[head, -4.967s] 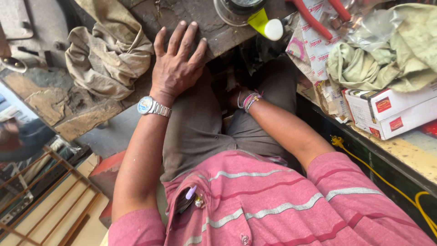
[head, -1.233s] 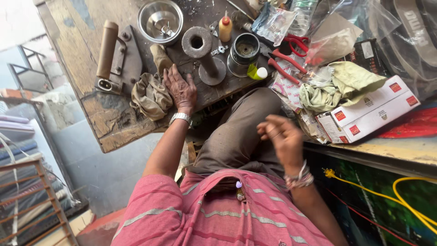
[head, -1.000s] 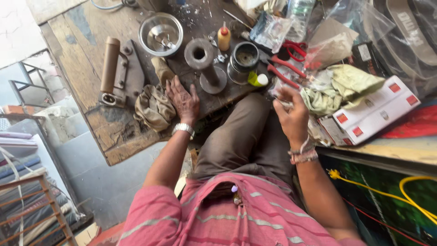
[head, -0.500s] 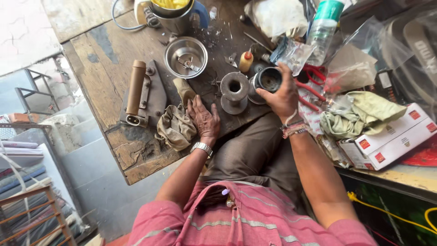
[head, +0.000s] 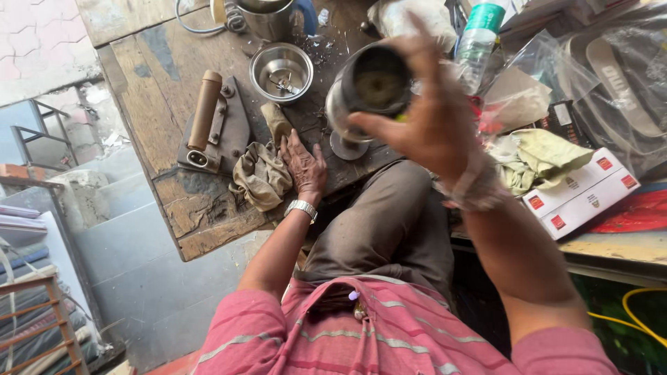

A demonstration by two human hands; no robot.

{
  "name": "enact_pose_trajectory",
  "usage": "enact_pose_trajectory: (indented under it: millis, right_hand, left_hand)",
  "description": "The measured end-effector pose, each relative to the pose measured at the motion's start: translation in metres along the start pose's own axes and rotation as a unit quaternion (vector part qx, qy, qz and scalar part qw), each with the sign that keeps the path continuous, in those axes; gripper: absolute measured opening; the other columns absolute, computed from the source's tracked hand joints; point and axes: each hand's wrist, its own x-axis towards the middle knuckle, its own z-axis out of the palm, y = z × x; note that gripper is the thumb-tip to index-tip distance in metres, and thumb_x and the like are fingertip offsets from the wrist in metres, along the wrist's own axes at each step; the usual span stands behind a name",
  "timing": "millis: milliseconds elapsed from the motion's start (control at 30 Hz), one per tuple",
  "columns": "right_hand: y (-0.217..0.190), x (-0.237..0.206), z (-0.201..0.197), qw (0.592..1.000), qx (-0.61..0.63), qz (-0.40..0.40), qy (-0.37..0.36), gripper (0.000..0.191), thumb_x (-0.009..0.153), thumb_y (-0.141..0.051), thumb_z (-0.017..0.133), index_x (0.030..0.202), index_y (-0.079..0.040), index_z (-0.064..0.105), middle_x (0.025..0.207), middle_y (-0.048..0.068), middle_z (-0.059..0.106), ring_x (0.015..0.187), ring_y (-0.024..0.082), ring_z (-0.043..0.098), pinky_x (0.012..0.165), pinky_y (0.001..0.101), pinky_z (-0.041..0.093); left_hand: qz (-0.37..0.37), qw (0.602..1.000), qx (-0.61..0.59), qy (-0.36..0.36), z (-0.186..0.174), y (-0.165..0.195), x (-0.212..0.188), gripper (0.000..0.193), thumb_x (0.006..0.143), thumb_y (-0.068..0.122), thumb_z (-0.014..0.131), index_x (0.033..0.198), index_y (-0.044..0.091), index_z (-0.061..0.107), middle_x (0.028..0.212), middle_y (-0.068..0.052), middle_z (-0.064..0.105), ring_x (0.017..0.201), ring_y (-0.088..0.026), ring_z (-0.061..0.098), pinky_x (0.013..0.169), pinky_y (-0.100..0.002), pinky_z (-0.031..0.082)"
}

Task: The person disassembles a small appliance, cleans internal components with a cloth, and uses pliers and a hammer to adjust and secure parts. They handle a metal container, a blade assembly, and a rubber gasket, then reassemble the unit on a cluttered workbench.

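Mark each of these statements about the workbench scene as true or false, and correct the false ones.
1. The right hand holds a metal cup lifted above the bench. True.
2. The left hand holds the wooden-handled tool. False: it rests flat on the wooden bench beside a crumpled cloth, apart from that tool.
3. A wristwatch is on the left wrist. True.
4. The steel bowl sits on the person's lap. False: it stands on the bench, beyond the left hand.
5. A red and white box lies to the right, near a greenish cloth. True.
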Motion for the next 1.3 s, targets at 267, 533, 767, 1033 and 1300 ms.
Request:
enact_pose_trajectory:
  millis: [267,533,767,1033,1300]
  right_hand:
    - [0.032,-0.001,0.053,0.99,-0.034,0.087,-0.107,0.125,0.073,-0.047,0.095,0.161,-0.008,0.016,0.149,0.024,0.056,0.121,0.039,0.062,0.106,0.0451,0.05]
    - [0.169,-0.043,-0.007,0.968,-0.029,0.241,0.066,0.052,0.099,-0.033,0.084,0.131,0.001,0.062,0.126,0.018,0.071,0.115,0.03,0.071,0.096,0.0356,0.058]
    - [0.248,-0.096,0.083,0.966,-0.039,0.256,-0.004,0.02,0.094,-0.011,0.08,0.112,-0.002,0.074,0.102,0.015,0.077,0.088,0.025,0.077,0.079,0.0363,0.061]
    - [0.273,-0.111,0.152,0.953,-0.144,0.267,-0.012,0.025,0.085,-0.011,0.085,0.109,-0.01,0.076,0.112,0.01,0.068,0.105,0.03,0.064,0.094,0.0429,0.052]
    - [0.307,-0.122,0.106,0.91,-0.256,0.321,0.058,0.068,0.081,-0.02,0.096,0.136,-0.015,0.055,0.139,0.01,0.053,0.129,0.031,0.054,0.105,0.0442,0.048]
  left_hand:
    - [-0.008,0.998,0.041,-0.043,0.002,-0.01,-0.002,0.075,0.095,0.022,0.069,0.155,0.001,0.03,0.152,-0.024,0.045,0.15,-0.042,0.031,0.123,-0.057,0.019]
    - [0.015,0.998,0.026,-0.061,0.003,-0.011,-0.006,0.08,0.094,0.02,0.071,0.159,0.002,0.028,0.157,-0.026,0.041,0.152,-0.042,0.027,0.125,-0.055,0.019]
    - [-0.013,0.992,0.07,-0.108,0.0,-0.007,-0.006,0.088,0.085,0.019,0.073,0.159,0.002,0.028,0.16,-0.022,0.04,0.154,-0.041,0.026,0.126,-0.055,0.015]
    - [0.033,0.989,0.079,-0.122,-0.001,-0.009,-0.005,0.088,0.088,0.045,0.078,0.157,0.007,0.039,0.162,-0.021,0.037,0.156,-0.042,0.02,0.129,-0.053,0.015]
    - [0.002,0.995,0.038,-0.093,-0.005,-0.006,-0.009,0.094,0.084,0.056,0.077,0.152,0.0,0.043,0.161,-0.027,0.032,0.154,-0.039,0.019,0.123,-0.056,0.014]
